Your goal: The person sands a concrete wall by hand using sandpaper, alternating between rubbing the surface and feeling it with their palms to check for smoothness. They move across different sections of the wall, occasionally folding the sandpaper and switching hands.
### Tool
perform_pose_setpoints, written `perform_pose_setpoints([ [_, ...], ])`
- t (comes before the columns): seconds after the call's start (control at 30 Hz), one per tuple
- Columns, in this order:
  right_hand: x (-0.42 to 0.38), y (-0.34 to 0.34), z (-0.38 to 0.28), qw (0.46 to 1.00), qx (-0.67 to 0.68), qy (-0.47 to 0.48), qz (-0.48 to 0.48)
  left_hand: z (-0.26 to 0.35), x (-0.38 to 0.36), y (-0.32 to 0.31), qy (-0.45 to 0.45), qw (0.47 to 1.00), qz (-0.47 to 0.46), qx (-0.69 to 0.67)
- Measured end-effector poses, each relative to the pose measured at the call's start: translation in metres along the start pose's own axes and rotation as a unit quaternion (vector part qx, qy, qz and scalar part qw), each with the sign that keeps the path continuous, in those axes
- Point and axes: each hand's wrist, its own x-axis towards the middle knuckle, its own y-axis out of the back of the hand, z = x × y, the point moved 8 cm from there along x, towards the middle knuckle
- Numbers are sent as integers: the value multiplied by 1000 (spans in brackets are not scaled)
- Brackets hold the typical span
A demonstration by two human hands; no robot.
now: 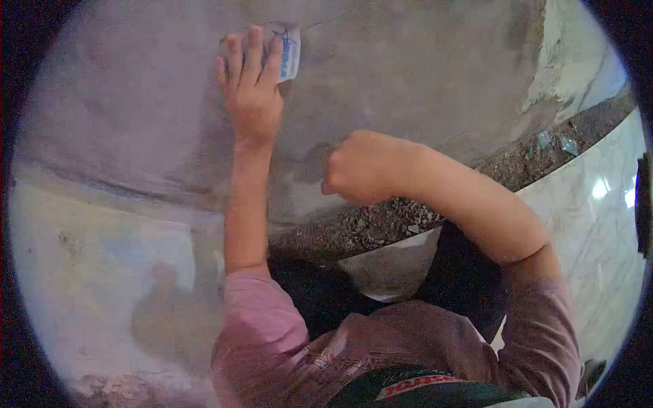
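Observation:
My left hand (253, 85) reaches up over the grey plastered surface (408, 75), holding a small sheet (292, 53) against it. The sheet is pale with blue print, and its right edge shows beside my fingers; the rest lies hidden under them. Those fingers are long and slightly apart on top of it. My right hand (364, 166) is curled into a fist in front of the surface, lower and to the right, with nothing visible in it. Its arm is bent at the elbow.
A strip of dirt and broken chips (360, 228) runs along the grey surface's lower edge. Glossy marbled tiles (585, 217) lie at the right. A smoother pale surface (102, 265) with a shadow on it fills the lower left. My dark-clad legs are below.

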Motion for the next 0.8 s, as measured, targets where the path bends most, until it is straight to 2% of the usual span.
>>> perform_pose_setpoints([
  [0.03, 0, -4, -3, 1000, 6, 3, 6, 12, -2, -15, -93, 994, -40, -51],
  [0.07, -2, -20, -1, 998, 14, -21, -64, 27, -3, -18, -181, 975, -78, -101],
  [0.1, -4, -37, 4, 989, 20, -44, -137, 24, 1, -15, -180, 975, -80, -99],
  [0.13, -5, -58, 10, 975, 50, -83, -198, 29, 1, -14, -256, 956, -99, -99],
  [0.17, -6, -59, 11, 976, 54, -82, -197, 35, 6, -6, -332, 930, -119, -101],
  [0.2, -9, -61, 12, 972, 49, -86, -211, 22, 26, 8, -281, 952, -95, -67],
  [0.27, -15, -60, 7, 969, 55, -82, -225, 6, 31, 7, -271, 956, -85, -66],
  [0.33, -15, -45, 7, 979, 52, -65, -186, -2, 34, 9, -264, 961, -61, -61],
  [0.4, -12, -47, 11, 977, 55, -76, -189, 23, 15, 3, -410, 891, -172, -96],
  [0.43, -12, -50, 12, 976, 67, -87, -189, 21, 21, 5, -407, 891, -175, -99],
  [0.5, -18, -52, 10, 976, 74, -82, -186, -2, 58, 28, -237, 968, -82, -13],
  [0.53, -18, -49, 10, 979, 70, -84, -174, 6, 36, 10, -256, 958, -105, -74],
  [0.57, -18, -48, 10, 979, 65, -83, -172, 9, 35, 8, -256, 959, -102, -69],
  [0.63, -18, -45, 9, 985, 46, -71, -151, 34, 17, 8, -419, 900, -99, -68],
  [0.67, -19, -45, 10, 985, 47, -70, -152, 16, 35, 13, -331, 937, -98, -61],
  [0.7, -21, -48, 12, 983, 62, -81, -154, 18, 35, 11, -330, 936, -101, -63],
  [0.77, -17, -47, 6, 981, 85, -94, -147, 6, 45, 17, -235, 971, -46, -11],
  [0.8, -17, -44, 4, 973, 74, -91, -197, 10, 45, 15, -236, 971, -41, -10],
])
